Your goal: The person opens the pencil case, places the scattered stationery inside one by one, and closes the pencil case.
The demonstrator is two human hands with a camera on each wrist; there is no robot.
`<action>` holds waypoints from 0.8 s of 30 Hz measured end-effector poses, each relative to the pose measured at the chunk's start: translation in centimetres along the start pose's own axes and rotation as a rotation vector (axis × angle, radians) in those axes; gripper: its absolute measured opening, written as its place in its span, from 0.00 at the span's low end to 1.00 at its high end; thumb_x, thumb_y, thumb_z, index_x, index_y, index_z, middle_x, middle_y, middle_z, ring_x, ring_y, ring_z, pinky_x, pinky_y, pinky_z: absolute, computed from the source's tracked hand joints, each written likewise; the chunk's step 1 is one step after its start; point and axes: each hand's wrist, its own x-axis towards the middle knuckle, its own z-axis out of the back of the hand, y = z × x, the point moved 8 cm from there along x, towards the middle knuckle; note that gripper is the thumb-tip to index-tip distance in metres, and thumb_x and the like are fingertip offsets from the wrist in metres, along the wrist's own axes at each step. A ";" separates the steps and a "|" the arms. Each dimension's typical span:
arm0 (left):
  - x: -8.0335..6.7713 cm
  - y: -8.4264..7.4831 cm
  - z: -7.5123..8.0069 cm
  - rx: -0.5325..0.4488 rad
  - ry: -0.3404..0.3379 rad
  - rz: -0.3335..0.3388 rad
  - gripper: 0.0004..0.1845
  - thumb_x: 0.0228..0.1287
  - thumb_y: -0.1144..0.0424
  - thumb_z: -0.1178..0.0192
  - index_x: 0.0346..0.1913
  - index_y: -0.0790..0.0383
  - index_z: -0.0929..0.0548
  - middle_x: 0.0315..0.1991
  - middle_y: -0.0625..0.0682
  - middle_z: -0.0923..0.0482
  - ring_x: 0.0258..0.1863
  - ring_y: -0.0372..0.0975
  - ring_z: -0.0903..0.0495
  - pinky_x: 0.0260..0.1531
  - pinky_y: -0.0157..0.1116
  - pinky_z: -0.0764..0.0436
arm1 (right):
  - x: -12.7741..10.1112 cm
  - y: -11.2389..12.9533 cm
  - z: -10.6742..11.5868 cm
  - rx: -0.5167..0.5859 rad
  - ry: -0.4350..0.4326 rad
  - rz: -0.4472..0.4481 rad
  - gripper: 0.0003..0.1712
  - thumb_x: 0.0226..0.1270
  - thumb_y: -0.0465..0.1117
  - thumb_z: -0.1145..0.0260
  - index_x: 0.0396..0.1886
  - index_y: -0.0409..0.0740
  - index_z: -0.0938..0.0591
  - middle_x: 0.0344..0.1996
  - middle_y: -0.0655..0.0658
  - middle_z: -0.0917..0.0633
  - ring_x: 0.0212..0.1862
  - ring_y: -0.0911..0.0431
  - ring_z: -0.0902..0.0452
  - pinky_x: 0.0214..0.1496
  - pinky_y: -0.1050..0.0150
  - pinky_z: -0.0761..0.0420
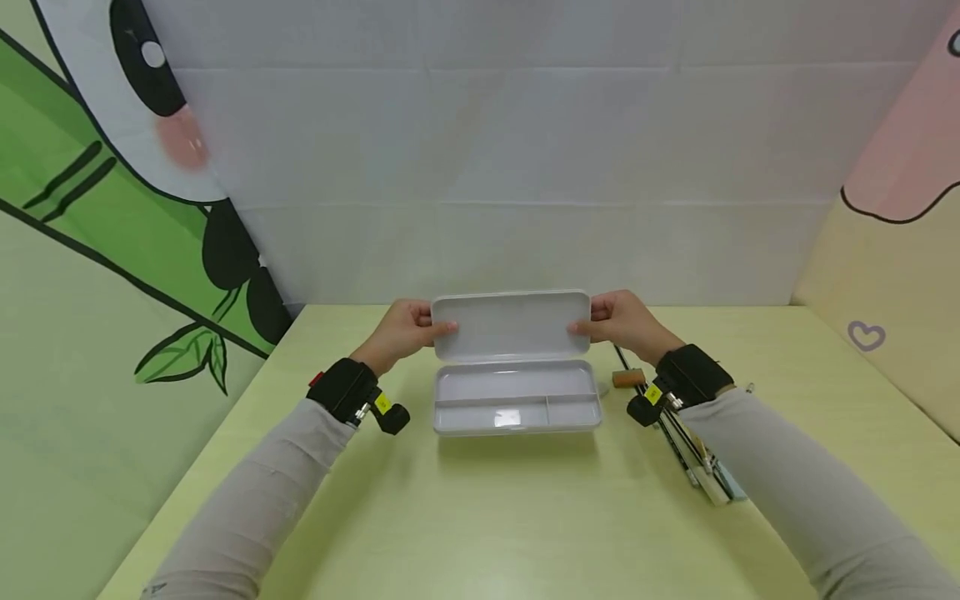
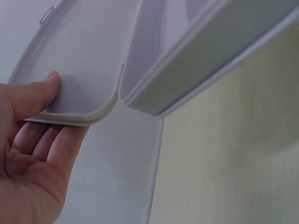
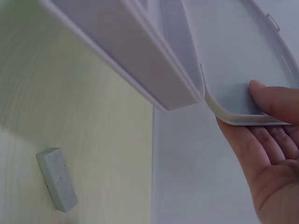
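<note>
A white plastic pencil case stands open in the head view, its flat lid (image 1: 513, 329) up at the back and its divided tray (image 1: 491, 384) at the front. The tray's three compartments hold nothing. My left hand (image 1: 401, 332) pinches the lid's left end, thumb on the inner face and fingers behind. At the right end my right hand (image 1: 630, 323) grips the lid the same way. Both wrist views show the lid (image 2: 88, 60) joined to the tray along a hinge. A shadow lies under the tray, which seems raised off the table.
Several pens or thin sticks (image 1: 678, 450) lie on the pale yellow table (image 1: 517, 525) beneath my right forearm, beside a brown-orange block (image 1: 628, 378). A small grey-green block (image 3: 58, 179) rests on the table in the right wrist view. Behind the table stands a whitish backdrop (image 1: 510, 150).
</note>
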 end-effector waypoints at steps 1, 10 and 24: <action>0.2 0.3 -0.1 0.004 -0.002 0.011 0.23 0.64 0.60 0.37 0.58 0.70 0.22 0.53 0.65 0.19 0.50 0.48 0.16 0.46 0.38 0.14 | 0.4 -0.4 -0.2 -0.002 0.002 -0.002 0.23 0.64 0.38 0.34 0.56 0.30 0.22 0.48 0.31 0.15 0.46 0.54 0.15 0.48 0.61 0.14; 2.2 2.2 -0.7 0.020 0.005 0.045 0.23 0.64 0.62 0.37 0.59 0.70 0.23 0.54 0.66 0.19 0.53 0.53 0.18 0.48 0.40 0.14 | 2.2 -2.7 -1.0 0.013 0.012 -0.019 0.23 0.65 0.38 0.34 0.56 0.29 0.22 0.48 0.31 0.15 0.45 0.54 0.15 0.53 0.53 0.16; 3.2 4.3 -2.0 0.043 0.009 0.072 0.22 0.64 0.62 0.37 0.58 0.71 0.23 0.52 0.66 0.19 0.53 0.52 0.18 0.50 0.42 0.16 | 2.8 -5.2 -1.7 0.006 0.030 -0.049 0.22 0.65 0.37 0.35 0.55 0.29 0.22 0.46 0.32 0.14 0.41 0.59 0.15 0.55 0.50 0.17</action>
